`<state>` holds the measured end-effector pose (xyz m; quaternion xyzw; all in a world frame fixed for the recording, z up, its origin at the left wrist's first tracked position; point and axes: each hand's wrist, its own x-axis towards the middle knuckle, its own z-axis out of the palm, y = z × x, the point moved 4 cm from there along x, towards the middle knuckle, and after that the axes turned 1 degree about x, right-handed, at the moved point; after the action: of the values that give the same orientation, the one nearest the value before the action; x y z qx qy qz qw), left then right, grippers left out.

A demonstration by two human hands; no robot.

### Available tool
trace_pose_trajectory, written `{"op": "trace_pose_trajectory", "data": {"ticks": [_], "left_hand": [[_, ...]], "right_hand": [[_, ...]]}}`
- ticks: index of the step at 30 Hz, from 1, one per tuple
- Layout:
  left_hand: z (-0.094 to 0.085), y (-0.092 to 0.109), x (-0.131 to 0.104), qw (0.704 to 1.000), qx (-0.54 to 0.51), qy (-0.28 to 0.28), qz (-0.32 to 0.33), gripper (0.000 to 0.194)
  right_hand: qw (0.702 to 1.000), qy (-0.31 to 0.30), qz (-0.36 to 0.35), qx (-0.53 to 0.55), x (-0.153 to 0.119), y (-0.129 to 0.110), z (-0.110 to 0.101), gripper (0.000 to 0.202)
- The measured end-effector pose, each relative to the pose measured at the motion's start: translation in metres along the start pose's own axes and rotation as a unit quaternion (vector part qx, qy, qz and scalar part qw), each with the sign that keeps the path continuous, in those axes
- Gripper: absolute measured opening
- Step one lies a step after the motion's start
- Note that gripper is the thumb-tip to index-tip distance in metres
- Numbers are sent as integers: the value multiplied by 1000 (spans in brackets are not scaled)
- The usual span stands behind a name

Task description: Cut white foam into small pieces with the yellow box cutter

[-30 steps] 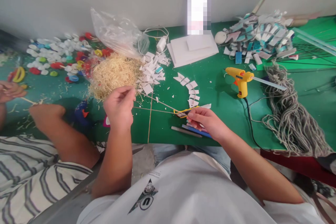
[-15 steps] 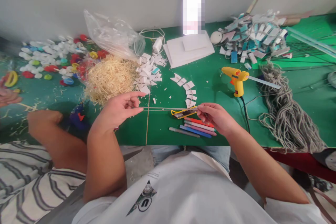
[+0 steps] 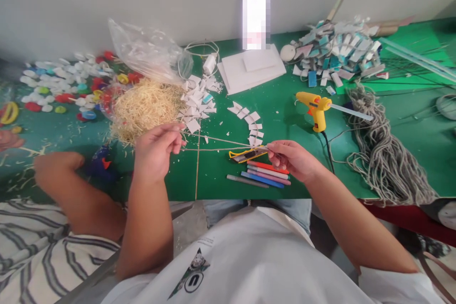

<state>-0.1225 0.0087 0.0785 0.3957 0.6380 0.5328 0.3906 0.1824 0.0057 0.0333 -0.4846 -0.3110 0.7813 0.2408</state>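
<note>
Head cam: thin grey string [image 3: 225, 140], dbld, converges @ R hand [image 3: 294, 157].

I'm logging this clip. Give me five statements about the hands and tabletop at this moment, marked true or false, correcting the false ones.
1. Two strands of thin grey string stretch between the person's left hand and right hand. True.
2. The yellow plastic glue gun is in the right hand. False: it rests on the green table, apart from both hands.
3. The tangled grey yarn bundle lies left of the glue gun. False: it lies to its right.
4. Slim coloured markers lie on the person's side of the yellow-framed cutter knife. True.
5. Flat white boards lie near the wall. True.
</note>
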Motion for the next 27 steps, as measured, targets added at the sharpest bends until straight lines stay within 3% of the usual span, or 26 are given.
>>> {"op": "trace_pose_trajectory", "data": {"ticks": [4, 6, 27], "left_hand": [[7, 5, -4, 993, -75, -62, -64, 21], [6, 7, -4, 992, -82, -66, -75, 26], [2, 5, -2, 997, -43, 49, -31, 27]], "right_hand": [[1000, 1, -3, 1, -2, 1, -1, 44], [1000, -1, -3, -1, -2, 2, -2, 43], [1000, 7, -2, -17, -5, 6, -3, 41]]}}
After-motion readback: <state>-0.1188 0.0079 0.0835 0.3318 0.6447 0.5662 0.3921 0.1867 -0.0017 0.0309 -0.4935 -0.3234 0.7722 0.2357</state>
